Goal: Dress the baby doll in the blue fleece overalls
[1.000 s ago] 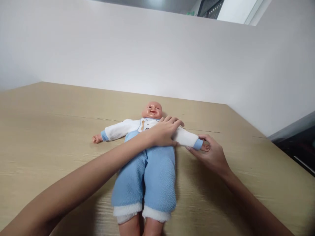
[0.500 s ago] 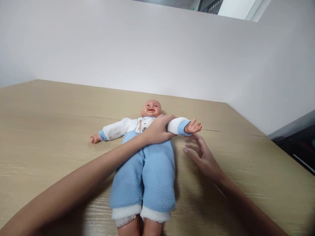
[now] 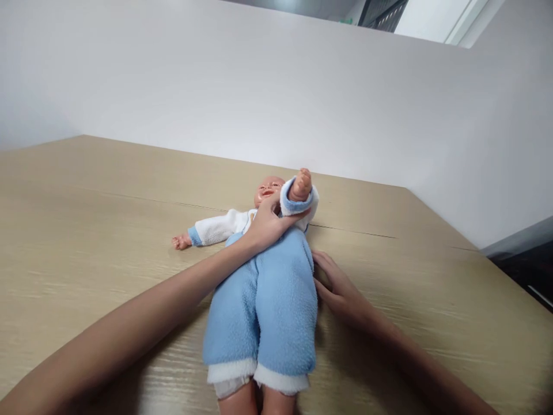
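A baby doll (image 3: 283, 300) in a white top and fluffy blue trousers lies on its back, head at the far end. My left hand (image 3: 270, 222) reaches across its chest, closed around the sleeve of the doll's arm on the right. That arm (image 3: 300, 193) points up, its blue cuff in front of part of the doll's head (image 3: 265, 189). The doll's other arm (image 3: 211, 229) stretches out to the left on the table. Beside the trousers, on the right, is my right hand (image 3: 339, 285), fingers apart, with the fingertips partly hidden at the doll's side.
The doll rests on a wooden table (image 3: 108, 230) with a thin seam across it. A pale wall (image 3: 216, 86) rises behind the table. At the far right, past the table edge, there is a dark object (image 3: 531, 265).
The doll's arm on the right has swung from pointing right to pointing up, in my left hand. My right hand has moved left and down to the doll's side.
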Demonstrator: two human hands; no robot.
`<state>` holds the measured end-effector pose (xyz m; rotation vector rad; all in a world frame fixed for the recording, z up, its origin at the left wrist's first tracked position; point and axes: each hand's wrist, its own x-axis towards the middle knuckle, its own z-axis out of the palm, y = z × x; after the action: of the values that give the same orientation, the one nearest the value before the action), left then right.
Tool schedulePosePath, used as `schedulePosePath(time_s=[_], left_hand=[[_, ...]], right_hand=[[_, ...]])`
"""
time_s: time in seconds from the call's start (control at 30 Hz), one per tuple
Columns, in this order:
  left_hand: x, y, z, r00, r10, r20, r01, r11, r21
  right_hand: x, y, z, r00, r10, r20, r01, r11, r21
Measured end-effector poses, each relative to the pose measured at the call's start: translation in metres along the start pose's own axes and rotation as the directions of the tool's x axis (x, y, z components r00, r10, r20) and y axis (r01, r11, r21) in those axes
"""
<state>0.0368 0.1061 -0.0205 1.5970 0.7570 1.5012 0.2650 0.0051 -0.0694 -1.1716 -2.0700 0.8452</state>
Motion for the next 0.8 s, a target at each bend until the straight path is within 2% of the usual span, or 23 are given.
schedulePosePath(time_s=[0.1,0.23,0.43,0.57,0.67,0.8], left_hand=[[0.001,-0.003,-0.007,0.997,-0.025,-0.076,0.018,0.995,-0.093],[0.001,-0.003,-0.018,0.981,-0.058,-0.185,0.016,0.975,-0.221],[0.000,-0.002,-0.034,0.939,-0.200,-0.279,0.062,0.898,-0.436],[0.001,-0.001,-0.045,0.912,-0.302,-0.279,0.107,0.830,-0.548],[0.001,0.001,-0.050,0.906,-0.351,-0.235,0.139,0.773,-0.619],[0.000,0.004,-0.054,0.889,-0.422,-0.177,0.211,0.722,-0.659]], right_hand=[[0.010,-0.012,0.006,0.996,0.088,-0.008,-0.085,0.979,0.184],[0.032,-0.019,0.021,0.981,0.194,-0.026,-0.164,0.886,0.433],[0.075,-0.025,0.049,0.980,0.168,-0.103,-0.067,0.772,0.632],[0.091,-0.039,0.061,0.973,0.198,-0.117,-0.051,0.682,0.730],[0.094,-0.045,0.066,0.964,0.246,-0.097,-0.083,0.628,0.774],[0.090,-0.040,0.069,0.959,0.275,-0.062,-0.132,0.631,0.764]])
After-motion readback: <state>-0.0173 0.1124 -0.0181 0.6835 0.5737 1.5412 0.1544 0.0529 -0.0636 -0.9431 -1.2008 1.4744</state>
